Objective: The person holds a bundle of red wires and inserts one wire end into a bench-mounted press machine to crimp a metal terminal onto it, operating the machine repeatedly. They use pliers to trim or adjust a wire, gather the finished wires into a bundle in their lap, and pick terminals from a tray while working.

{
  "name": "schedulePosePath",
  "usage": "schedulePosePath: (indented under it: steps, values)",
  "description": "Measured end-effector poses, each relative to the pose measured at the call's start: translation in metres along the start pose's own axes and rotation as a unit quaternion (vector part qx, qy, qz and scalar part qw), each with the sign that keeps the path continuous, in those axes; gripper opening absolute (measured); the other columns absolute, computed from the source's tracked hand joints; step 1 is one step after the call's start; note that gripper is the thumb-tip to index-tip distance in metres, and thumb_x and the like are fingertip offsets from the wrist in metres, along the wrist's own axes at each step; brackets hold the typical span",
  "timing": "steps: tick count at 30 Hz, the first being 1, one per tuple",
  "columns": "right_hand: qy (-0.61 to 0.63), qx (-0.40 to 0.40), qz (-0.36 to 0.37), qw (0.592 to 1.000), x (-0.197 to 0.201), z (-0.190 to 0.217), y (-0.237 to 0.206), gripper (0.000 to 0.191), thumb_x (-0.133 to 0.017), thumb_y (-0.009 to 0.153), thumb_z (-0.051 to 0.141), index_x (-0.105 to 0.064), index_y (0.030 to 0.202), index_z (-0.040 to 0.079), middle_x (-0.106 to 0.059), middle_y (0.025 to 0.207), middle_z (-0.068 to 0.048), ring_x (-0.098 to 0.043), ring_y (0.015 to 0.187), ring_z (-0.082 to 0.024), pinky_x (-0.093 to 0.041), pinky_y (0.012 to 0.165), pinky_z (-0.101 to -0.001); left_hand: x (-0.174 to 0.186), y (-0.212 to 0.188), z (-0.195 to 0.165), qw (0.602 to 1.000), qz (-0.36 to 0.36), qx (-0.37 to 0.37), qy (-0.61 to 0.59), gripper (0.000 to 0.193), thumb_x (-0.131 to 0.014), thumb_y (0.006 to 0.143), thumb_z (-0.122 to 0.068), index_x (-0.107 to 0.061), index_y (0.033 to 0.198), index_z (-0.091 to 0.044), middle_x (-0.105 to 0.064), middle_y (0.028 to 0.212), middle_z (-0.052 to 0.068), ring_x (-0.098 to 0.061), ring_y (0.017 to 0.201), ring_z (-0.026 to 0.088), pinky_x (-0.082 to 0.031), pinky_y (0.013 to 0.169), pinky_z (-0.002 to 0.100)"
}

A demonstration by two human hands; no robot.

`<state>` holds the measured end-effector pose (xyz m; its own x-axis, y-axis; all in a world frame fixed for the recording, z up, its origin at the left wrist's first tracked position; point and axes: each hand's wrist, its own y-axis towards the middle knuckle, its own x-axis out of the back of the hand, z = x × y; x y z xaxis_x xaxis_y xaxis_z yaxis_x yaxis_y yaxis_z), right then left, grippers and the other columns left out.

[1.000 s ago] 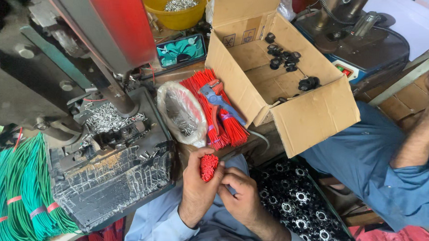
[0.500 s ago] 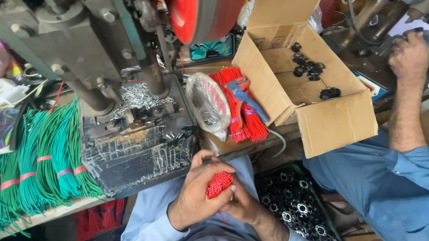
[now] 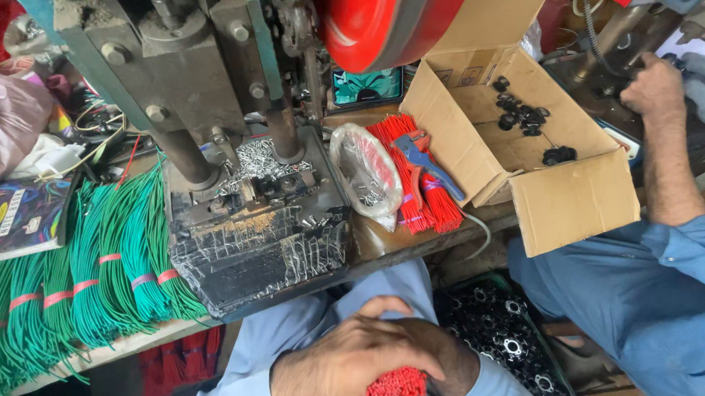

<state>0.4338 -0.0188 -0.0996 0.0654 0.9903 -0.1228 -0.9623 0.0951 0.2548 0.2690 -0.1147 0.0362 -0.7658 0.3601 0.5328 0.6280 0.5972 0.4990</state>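
A small bundle of short red wires (image 3: 396, 384) shows its cut ends low in the view, over my lap. My left hand (image 3: 337, 368) wraps around it from the front, thumb across the top. Behind it, my right hand (image 3: 448, 359) closes on the same bundle; most of the wires are hidden inside both fists. Above my hands stands a dark metal press (image 3: 249, 209) with a red flywheel (image 3: 384, 21). Small silver metal bits lie scattered on the press bed.
Green wire bundles (image 3: 112, 267) lie left on the bench. More red wires (image 3: 416, 185) with a blue-handled tool (image 3: 421, 161) and a plastic bag (image 3: 365, 175) lie to the right. An open cardboard box (image 3: 574, 208) holds black parts. A co-worker's hand (image 3: 650, 88) reaches in at upper right. A crate of black parts (image 3: 512, 347) sits below.
The view has swung left and down. My hands with the red bundle have dropped lower in the view, and my left hand now covers more of it. The co-worker's hand stays at upper right.
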Motion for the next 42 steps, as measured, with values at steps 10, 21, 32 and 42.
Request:
schedulePosePath:
  steps: [10, 21, 32, 42]
  values:
    - [0.003, 0.01, -0.021, 1.0, -0.029, 0.019, 0.039, 0.077, -0.083, 0.079, 0.022, -0.043, 0.142, 0.002, -0.049, 0.14, -0.012, -0.049, 0.136, -0.023, -0.041, 0.116, -0.0414, 0.033, -0.028, 0.011, 0.989, -0.103, 0.048, -0.1, 0.031, -0.078, 0.092, -0.013, -0.065, 0.12, -0.006, -0.069, 0.104, 0.012, -0.07, 0.1, 0.031, -0.056, 0.092, 0.039]
    - [-0.178, -0.026, -0.234, 0.955, -0.048, 0.009, 0.06, 0.059, -0.08, 0.087, 0.008, -0.051, 0.138, 0.003, -0.059, 0.133, -0.01, -0.061, 0.128, -0.019, -0.054, 0.107, -0.0362, 0.032, -0.041, 0.02, 0.95, -0.304, 0.069, 0.022, 0.048, -0.083, 0.085, -0.009, -0.055, 0.123, -0.003, -0.069, 0.112, 0.017, -0.074, 0.1, 0.029, -0.061, 0.089, 0.038]
    - [0.237, -0.117, 0.132, 0.955, -0.025, -0.013, 0.052, 0.044, -0.076, 0.085, 0.004, -0.059, 0.125, 0.001, -0.068, 0.109, -0.008, -0.067, 0.102, -0.019, -0.056, 0.09, -0.0344, 0.054, -0.038, 0.03, 0.823, -0.156, 0.018, -0.546, 0.053, -0.073, 0.097, 0.001, -0.043, 0.139, -0.007, -0.067, 0.099, 0.008, -0.069, 0.084, 0.017, -0.058, 0.08, 0.033]
    - [-0.264, -0.022, -0.312, 0.912, -0.05, 0.008, 0.054, 0.052, -0.079, 0.086, 0.008, -0.055, 0.131, 0.004, -0.065, 0.12, -0.012, -0.067, 0.113, -0.027, -0.056, 0.094, -0.0395, 0.035, -0.034, 0.021, 0.936, -0.338, 0.096, 0.029, 0.077, -0.086, 0.084, -0.003, -0.043, 0.147, -0.006, -0.071, 0.102, 0.01, -0.073, 0.095, 0.018, -0.06, 0.087, 0.033]
